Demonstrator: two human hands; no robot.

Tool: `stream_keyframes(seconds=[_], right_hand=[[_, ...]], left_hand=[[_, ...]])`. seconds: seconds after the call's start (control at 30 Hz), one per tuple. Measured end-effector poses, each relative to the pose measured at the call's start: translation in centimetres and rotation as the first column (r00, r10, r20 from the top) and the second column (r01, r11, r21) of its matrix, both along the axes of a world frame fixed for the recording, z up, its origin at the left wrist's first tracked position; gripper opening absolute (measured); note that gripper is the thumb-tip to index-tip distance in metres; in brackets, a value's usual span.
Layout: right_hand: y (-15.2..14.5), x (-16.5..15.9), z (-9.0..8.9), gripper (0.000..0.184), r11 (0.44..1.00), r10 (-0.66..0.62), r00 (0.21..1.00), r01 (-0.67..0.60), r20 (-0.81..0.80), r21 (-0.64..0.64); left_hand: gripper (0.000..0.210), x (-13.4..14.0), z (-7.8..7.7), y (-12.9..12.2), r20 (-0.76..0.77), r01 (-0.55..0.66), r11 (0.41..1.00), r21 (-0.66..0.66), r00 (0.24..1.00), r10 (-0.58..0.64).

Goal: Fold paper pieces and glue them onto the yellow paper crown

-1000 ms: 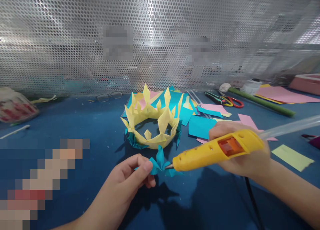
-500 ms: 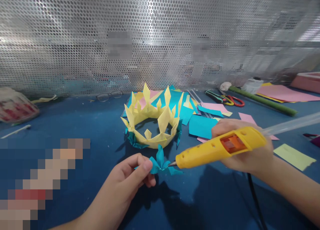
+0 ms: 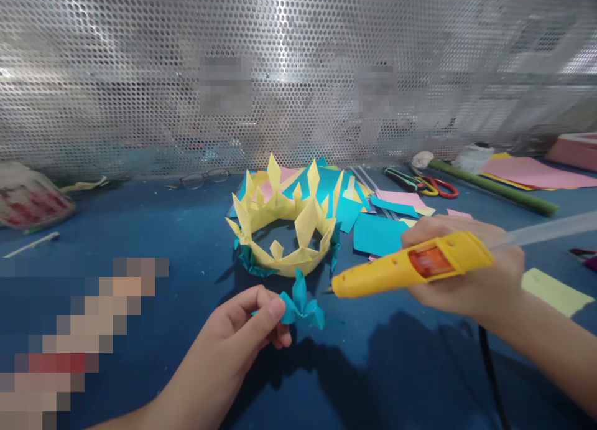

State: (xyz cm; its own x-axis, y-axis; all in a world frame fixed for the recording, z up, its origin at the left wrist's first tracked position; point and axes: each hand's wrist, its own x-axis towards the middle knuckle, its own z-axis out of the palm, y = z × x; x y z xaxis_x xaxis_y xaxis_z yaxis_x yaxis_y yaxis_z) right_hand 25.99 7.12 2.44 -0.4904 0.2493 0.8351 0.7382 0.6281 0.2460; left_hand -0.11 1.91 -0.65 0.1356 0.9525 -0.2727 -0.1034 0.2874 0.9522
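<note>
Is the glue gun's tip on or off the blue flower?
Off: table shows between the tip of the glue gun and the flower.

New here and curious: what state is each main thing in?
Blue folded-paper flower: petals spread, pinched in the left hand.
Yellow plastic glue gun: gripped in the right hand, tip off the flower.
Clear straight rod: protruding from the gun's back.
Yellow folded-paper crown: standing, points up.
Thin clear eyeglasses: lying down.
</note>
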Motion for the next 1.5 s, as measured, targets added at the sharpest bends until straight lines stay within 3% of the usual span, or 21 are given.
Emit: stream_keyframes(seconds=[0.2,0.57,0.97,1.5], right_hand=[[-0.1,0.4,-0.2,0.011,0.995,-0.077,0.994,0.081,-0.074,0.054],[-1.0,-0.9,0.5,0.008,0.962,0.151,0.985,-0.166,-0.085,-0.216],[-0.8,-1.3,0.1,0.014,0.970,0.139,0.989,-0.147,-0.053,-0.193],[-0.6,-0.8,0.2,0.011,0.945,0.215,0.976,-0.217,-0.037,-0.246]], left_hand=[[0.051,-0.2,-0.1,-0.2,0.001,0.010,1.000,0.025,1.000,-0.010],[0.048,-0.1,-0.7,0.0,0.037,0.039,0.998,0.056,0.998,-0.041],[0.047,-0.3,-0.4,-0.3,0.019,0.033,0.997,0.064,0.999,-0.034],[0.044,-0.2,-0.3,-0.1,0.019,0.046,0.997,0.063,0.999,-0.048]])
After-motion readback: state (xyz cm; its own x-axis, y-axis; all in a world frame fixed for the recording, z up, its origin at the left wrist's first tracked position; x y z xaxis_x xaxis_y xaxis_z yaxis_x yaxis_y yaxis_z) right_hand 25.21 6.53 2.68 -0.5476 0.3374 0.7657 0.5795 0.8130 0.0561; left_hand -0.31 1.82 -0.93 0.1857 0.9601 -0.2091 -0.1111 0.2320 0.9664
